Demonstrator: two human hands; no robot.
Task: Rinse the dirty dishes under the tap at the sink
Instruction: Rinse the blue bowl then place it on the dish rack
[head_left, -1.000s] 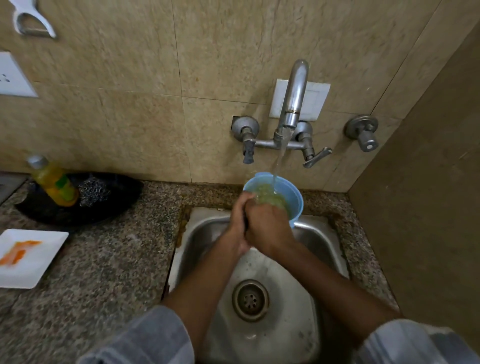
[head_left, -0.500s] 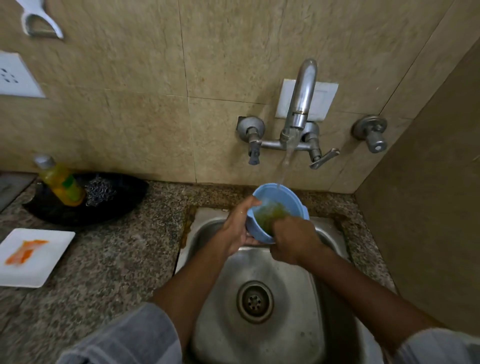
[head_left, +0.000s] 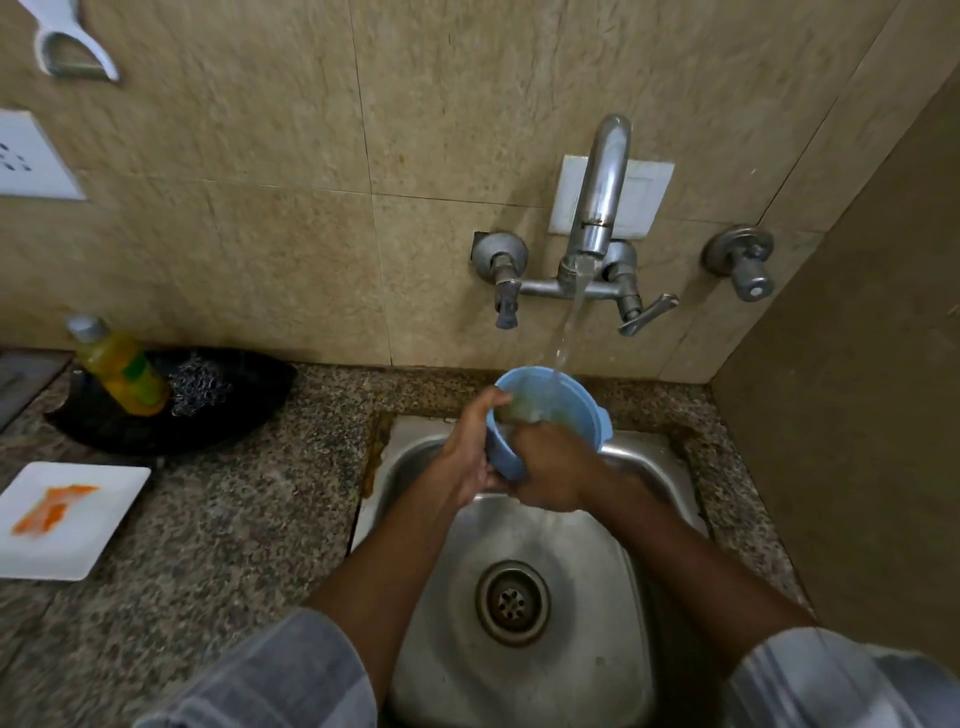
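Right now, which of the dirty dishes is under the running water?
The round blue plastic bowl, held in both hands over the sink; the square white plate with orange smears lies on the counter.

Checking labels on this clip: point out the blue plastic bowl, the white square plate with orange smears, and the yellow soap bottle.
Blue plastic bowl (head_left: 582, 402): head view, inner far wall.
White square plate with orange smears (head_left: 104, 499): head view, bare right part.
Yellow soap bottle (head_left: 122, 369): head view, body.

Our tiled corner behind the counter

We see beige stone wall tiles (head_left: 291, 218) rising from a speckled granite counter (head_left: 218, 525); left of the tiles' middle sits a white socket plate (head_left: 31, 156), and a plain brown side wall (head_left: 852, 415) closes the counter's right end.
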